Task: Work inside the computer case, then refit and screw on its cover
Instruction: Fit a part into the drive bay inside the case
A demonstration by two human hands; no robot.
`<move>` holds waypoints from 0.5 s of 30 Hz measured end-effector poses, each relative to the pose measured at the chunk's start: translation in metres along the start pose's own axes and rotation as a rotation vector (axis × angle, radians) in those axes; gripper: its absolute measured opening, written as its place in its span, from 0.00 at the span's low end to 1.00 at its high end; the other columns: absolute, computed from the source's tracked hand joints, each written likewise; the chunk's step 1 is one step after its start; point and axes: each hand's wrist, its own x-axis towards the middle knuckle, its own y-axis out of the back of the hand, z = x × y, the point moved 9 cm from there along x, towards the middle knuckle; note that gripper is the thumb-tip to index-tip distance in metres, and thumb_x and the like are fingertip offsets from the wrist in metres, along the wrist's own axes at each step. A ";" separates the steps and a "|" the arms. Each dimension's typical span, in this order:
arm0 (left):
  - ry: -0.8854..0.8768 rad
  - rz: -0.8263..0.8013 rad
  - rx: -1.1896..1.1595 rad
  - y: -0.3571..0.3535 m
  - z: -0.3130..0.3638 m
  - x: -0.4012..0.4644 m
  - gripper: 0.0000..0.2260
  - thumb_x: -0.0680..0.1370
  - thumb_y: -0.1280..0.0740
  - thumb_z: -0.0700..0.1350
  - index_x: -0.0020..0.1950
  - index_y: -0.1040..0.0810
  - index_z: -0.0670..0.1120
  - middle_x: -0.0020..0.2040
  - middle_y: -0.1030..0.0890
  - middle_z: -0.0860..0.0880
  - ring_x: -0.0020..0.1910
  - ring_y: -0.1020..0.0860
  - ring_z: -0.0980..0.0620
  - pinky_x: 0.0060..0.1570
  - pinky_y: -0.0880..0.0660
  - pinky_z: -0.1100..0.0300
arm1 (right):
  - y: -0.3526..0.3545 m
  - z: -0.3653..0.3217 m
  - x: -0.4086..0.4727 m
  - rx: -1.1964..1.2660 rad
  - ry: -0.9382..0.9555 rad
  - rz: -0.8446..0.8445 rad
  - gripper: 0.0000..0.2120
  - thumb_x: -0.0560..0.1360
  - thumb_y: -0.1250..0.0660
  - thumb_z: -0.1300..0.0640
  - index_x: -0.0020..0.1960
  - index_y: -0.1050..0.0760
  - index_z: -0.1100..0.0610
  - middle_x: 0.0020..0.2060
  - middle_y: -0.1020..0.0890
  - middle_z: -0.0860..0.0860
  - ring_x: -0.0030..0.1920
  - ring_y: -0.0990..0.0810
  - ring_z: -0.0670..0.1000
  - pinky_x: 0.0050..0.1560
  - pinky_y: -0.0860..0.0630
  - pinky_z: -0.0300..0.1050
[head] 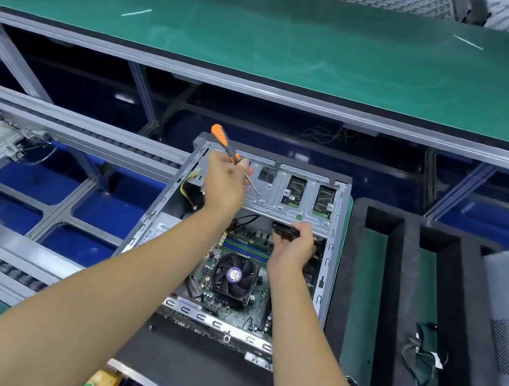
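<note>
Both hands full: left hand (226, 181) round screwdriver (232, 155), right hand (293, 245) pinching black part (284, 229).

Drive cage (286, 195) perhaps blocks case's far end

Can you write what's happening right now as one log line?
left hand: holds screwdriver | right hand: grips black part | computer case: cover off

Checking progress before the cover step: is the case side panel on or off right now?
Off. The computer case lies open on its side, with the motherboard and CPU fan exposed while both hands work inside.
</note>
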 end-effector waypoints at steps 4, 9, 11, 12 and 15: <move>-0.128 -0.218 0.003 -0.010 0.003 0.002 0.10 0.82 0.34 0.40 0.53 0.35 0.48 0.42 0.16 0.48 0.39 0.17 0.52 0.39 0.16 0.53 | -0.004 -0.001 -0.001 0.028 0.020 -0.032 0.06 0.74 0.36 0.68 0.46 0.30 0.59 0.42 0.25 0.56 0.43 0.23 0.55 0.42 0.19 0.51; -0.098 -0.396 -0.097 -0.030 -0.004 0.008 0.13 0.81 0.35 0.34 0.50 0.36 0.49 0.40 0.21 0.45 0.45 0.16 0.50 0.36 0.17 0.50 | -0.004 0.000 0.005 0.025 0.032 -0.039 0.05 0.75 0.36 0.67 0.46 0.30 0.59 0.44 0.26 0.56 0.46 0.24 0.56 0.45 0.19 0.52; -0.097 -0.459 -0.095 -0.037 -0.011 0.010 0.11 0.81 0.36 0.34 0.52 0.36 0.48 0.40 0.20 0.49 0.48 0.17 0.46 0.37 0.17 0.47 | -0.004 0.000 0.007 0.020 0.035 -0.048 0.05 0.75 0.37 0.67 0.47 0.30 0.59 0.45 0.26 0.56 0.46 0.24 0.56 0.46 0.20 0.52; -0.097 -0.487 -0.094 -0.039 -0.014 0.010 0.11 0.82 0.36 0.35 0.52 0.36 0.49 0.40 0.19 0.49 0.49 0.17 0.45 0.38 0.16 0.46 | -0.004 0.000 0.008 0.019 0.039 -0.054 0.05 0.75 0.37 0.67 0.47 0.30 0.59 0.44 0.26 0.56 0.46 0.24 0.56 0.46 0.20 0.52; -0.092 -0.533 -0.116 -0.043 -0.019 0.010 0.11 0.82 0.37 0.35 0.52 0.36 0.50 0.41 0.19 0.52 0.49 0.17 0.46 0.40 0.16 0.42 | -0.004 -0.003 0.008 0.020 0.053 -0.063 0.06 0.75 0.37 0.68 0.44 0.30 0.59 0.41 0.25 0.56 0.45 0.23 0.56 0.46 0.20 0.52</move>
